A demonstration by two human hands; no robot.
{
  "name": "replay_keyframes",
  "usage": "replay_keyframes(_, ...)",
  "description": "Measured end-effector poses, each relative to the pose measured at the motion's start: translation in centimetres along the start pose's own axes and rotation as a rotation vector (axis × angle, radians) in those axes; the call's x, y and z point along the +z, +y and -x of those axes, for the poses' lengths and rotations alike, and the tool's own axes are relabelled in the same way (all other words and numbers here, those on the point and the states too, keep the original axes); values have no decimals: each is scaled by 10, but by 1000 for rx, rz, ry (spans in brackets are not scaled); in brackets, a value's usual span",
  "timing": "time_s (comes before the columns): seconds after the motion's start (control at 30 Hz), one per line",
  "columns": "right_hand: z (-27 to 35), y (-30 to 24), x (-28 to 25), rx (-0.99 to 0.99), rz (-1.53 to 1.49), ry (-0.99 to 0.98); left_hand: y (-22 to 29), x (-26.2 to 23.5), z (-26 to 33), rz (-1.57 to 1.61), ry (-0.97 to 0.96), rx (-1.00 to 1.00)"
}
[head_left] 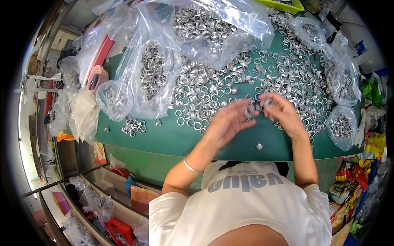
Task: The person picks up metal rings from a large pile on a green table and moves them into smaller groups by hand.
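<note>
Silver-coloured metal rings (197, 88) lie in loose heaps across the green table (172, 141). Over the near edge of these heaps, my left hand (230, 123) has its fingers curled, with rings (249, 111) held at the fingertips, slightly blurred. Close beside it, my right hand (284, 115) pinches a metal ring (268, 102) between thumb and fingers. The two sets of fingertips face each other, a small gap apart. One single ring (259, 146) sits by itself near the table's front edge, below my hands.
Clear plastic bags (158, 82) with rings cover the left and far parts of the table. More filled bags (341, 127) line its right edge. A small ring pile (134, 127) lies at the front left. A pink tape dispenser (97, 78) stands at the left edge; drawers (111, 184) are below.
</note>
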State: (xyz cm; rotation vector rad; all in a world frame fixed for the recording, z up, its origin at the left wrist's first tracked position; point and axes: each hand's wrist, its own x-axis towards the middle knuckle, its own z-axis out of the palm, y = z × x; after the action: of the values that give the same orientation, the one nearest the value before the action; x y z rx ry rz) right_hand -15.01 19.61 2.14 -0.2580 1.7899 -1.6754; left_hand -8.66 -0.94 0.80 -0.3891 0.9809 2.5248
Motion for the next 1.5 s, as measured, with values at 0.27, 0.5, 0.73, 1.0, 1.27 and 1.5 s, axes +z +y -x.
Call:
replay_keyframes(0.27,25,-2,26,-45,384,-110,-65,-9,24,349,15,-340)
replay_keyframes(0.5,-1,25,29,-536,1082,433,-65,-4,39,-305,76,-62)
replay_keyframes(0.73,22,27,35,-532,951,357,-57,-1,48,-1395,413,435)
replay_keyframes(1.0,22,38,41,-243,151,315,-41,2,10,-1723,361,503)
replay_keyframes(1.27,15,35,38,-152,413,182,-34,-19,32,-457,253,228)
replay_keyframes(1.5,-14,33,60,-529,1213,297,-58,-6,41,-1564,374,467)
